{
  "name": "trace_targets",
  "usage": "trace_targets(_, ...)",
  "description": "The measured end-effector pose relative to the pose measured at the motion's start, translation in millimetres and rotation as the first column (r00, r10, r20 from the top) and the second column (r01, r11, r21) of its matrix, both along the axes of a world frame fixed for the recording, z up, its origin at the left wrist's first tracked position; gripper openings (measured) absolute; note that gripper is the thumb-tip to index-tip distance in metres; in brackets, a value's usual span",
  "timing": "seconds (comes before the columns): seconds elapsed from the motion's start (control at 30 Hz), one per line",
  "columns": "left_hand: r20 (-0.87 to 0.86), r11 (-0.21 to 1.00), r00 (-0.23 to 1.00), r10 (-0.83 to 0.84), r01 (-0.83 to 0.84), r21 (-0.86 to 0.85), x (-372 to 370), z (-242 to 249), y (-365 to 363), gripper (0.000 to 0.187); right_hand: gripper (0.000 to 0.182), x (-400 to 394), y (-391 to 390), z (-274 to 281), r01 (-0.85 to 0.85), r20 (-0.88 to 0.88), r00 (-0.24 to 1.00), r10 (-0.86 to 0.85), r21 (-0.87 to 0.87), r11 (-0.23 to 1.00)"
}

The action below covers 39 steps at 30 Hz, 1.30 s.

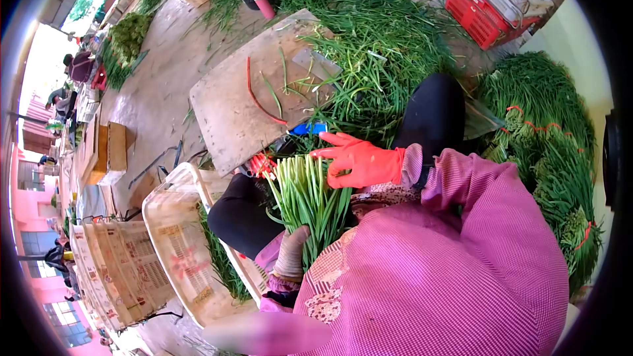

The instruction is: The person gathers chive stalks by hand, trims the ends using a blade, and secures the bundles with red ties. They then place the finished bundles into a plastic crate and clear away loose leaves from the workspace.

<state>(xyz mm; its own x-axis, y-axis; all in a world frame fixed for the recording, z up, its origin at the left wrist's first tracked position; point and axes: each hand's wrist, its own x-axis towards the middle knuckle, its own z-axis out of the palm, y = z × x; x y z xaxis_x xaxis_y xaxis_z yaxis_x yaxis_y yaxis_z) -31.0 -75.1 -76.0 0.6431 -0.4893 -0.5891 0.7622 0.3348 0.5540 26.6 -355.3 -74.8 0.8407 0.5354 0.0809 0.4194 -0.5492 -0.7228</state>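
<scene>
Bunch of long green stalks with pale cut ends (310, 191) sat in the left hand in a beige, ribbed-looking glove (290, 254)

The bunch was in front of the seated person's pink-and-purple checked garment (428, 277), between two black-clad knees, its pale ends pointing away from the body and its darker leaves towards it. The left hand was closed on the leafy part, thumb along the side of the stalks; the other fingers were hidden, so how they were set could not be told.

The right hand in an orange-red rubber glove (366, 163) was held over the pale ends with its fingers spread, the thumb apart from them. Whether a fingertip touched the stalks could not be told.

Just beyond those fingers was a small bright blue object (308, 129), its nature unclear. A cluster of thin red strips (261, 163) showed beside the pale ends. Farther out was a worn, light brown flat board (227, 109), with a single long red strip (253, 95) and a few loose stalks on it.

A broad heap of loose green stalks (389, 53) spread beside the board. To the right of the person lay a large pile of green bunches with red ties (560, 138); to the left was a dirty white plastic crate (173, 250) with greens inside.
</scene>
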Motion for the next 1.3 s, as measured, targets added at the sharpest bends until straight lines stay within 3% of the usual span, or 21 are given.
trace_targets(0.07,0.037,0.999,0.999,-0.018,0.016,0.035,1,-28,12,0.053,0.016,6,0,-11,-0.008,-0.061,0.998,0.010,0.026,1.000)
trace_targets(0.13,0.070,0.999,0.997,-0.018,0.015,0.043,1,-24,9,0.050,0.017,7,1,-18,0.010,-0.162,0.987,0.005,0.094,0.996)
trace_targets(0.23,0.053,0.998,0.998,-0.036,0.033,0.056,2,-23,8,0.050,0.016,2,1,-16,-0.022,-0.088,0.996,0.026,0.051,0.998)
trace_targets(0.37,0.079,0.995,0.995,-0.058,0.051,0.088,2,-30,11,0.050,0.012,4,1,-17,0.022,-0.131,0.991,-0.008,0.105,0.994)
trace_targets(0.43,0.101,0.996,0.994,-0.048,0.041,0.076,1,-31,10,0.051,0.012,14,-3,-25,0.012,-0.204,0.977,0.062,0.341,0.940)
trace_targets(0.5,0.094,0.995,0.994,-0.061,0.053,0.086,1,-27,8,0.051,0.014,20,-6,-34,0.065,-0.149,0.989,-0.012,0.357,0.932)
trace_targets(0.57,0.088,0.993,0.993,-0.074,0.066,0.096,2,-28,8,0.052,0.014,29,-17,-41,0.426,-0.419,0.887,-0.196,0.575,0.698)
trace_targets(0.63,0.099,0.992,0.992,-0.078,0.068,0.108,0,-39,13,0.053,0.016,48,-43,-28,0.503,-0.319,0.864,-0.390,0.492,0.711)
trace_targets(0.67,0.100,0.992,0.992,-0.079,0.068,0.106,0,-44,16,0.053,0.017,55,-51,-26,0.585,-0.348,0.811,-0.471,0.514,0.627)
trace_targets(0.8,0.066,0.992,0.995,-0.079,0.072,0.099,2,-38,16,0.054,0.022,60,-67,6,0.388,-0.219,0.921,-0.321,0.578,0.718)
trace_targets(0.87,0.047,0.995,0.997,-0.067,0.063,0.081,1,-36,15,0.054,0.026,61,-65,35,0.489,-0.420,0.867,-0.268,0.610,0.624)
trace_targets(0.9,0.028,0.997,0.998,-0.060,0.059,0.058,0,-40,17,0.053,0.026,60,-64,44,0.487,-0.418,0.868,-0.268,0.612,0.623)
trace_targets(1.0,0.026,0.990,0.993,-0.116,0.114,0.079,10,-62,27,0.051,0.027,54,-54,66,0.293,-0.483,0.875,0.047,0.603,0.742)
trace_targets(1.03,0.032,0.978,0.984,-0.175,0.170,0.124,11,-63,28,0.051,0.027,50,-42,75,0.289,-0.483,0.874,0.053,0.604,0.742)
trace_targets(1.1,0.048,0.964,0.973,-0.225,0.215,0.158,11,-44,20,0.057,0.026,40,-13,90,0.045,-0.633,0.742,0.220,0.375,0.926)
trace_targets(1.17,-0.025,0.996,0.996,-0.084,0.083,-0.040,1,6,2,0.069,0.024,38,12,61,-0.123,-0.608,0.714,0.348,0.380,0.917)
trace_targets(1.2,0.029,0.996,0.997,-0.077,0.075,0.050,-3,-19,13,0.080,0.023,38,21,54,-0.228,-0.511,0.791,0.336,0.263,0.937)
trace_targets(1.23,0.028,0.996,0.997,-0.072,0.071,0.053,-4,-28,18,0.080,0.023,40,27,51,-0.232,-0.511,0.789,0.342,0.267,0.935)
trace_targets(1.3,0.140,0.993,0.984,-0.113,0.116,-0.013,-3,-36,22,0.084,0.022,44,37,48,-0.337,-0.204,0.928,0.312,-0.102,0.936)
